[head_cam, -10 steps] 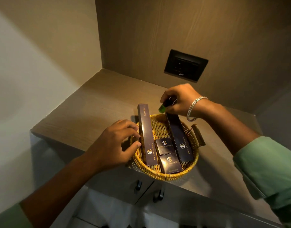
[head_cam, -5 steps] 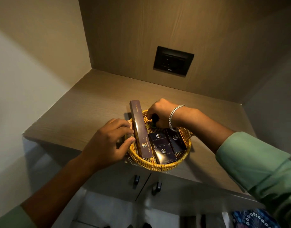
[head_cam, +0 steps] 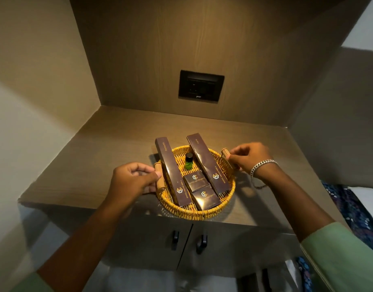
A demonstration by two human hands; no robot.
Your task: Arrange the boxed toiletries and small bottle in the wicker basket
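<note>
A round wicker basket (head_cam: 202,212) sits at the front edge of a wooden counter (head_cam: 109,148). Two long brown boxes lie in it: the left long box (head_cam: 170,171) and the right long box (head_cam: 207,163), both sticking out over the far rim. Between them a small green bottle (head_cam: 188,161) with a black cap stands upright. Two small brown boxes (head_cam: 197,182) (head_cam: 205,197) lie in front of the bottle. My left hand (head_cam: 133,180) grips the basket's left wooden handle. My right hand (head_cam: 250,159) grips the right handle (head_cam: 225,152).
A black wall socket (head_cam: 201,85) is set in the back panel. Wood panels close the nook on the left and right. Below the counter are two cabinet doors with black pulls (head_cam: 175,237) (head_cam: 202,241). Patterned blue fabric (head_cam: 354,207) lies at the right.
My right hand has let go of the green bottle, which now stands in the basket, and moved to the right handle. My left hand has shifted onto the left handle.
</note>
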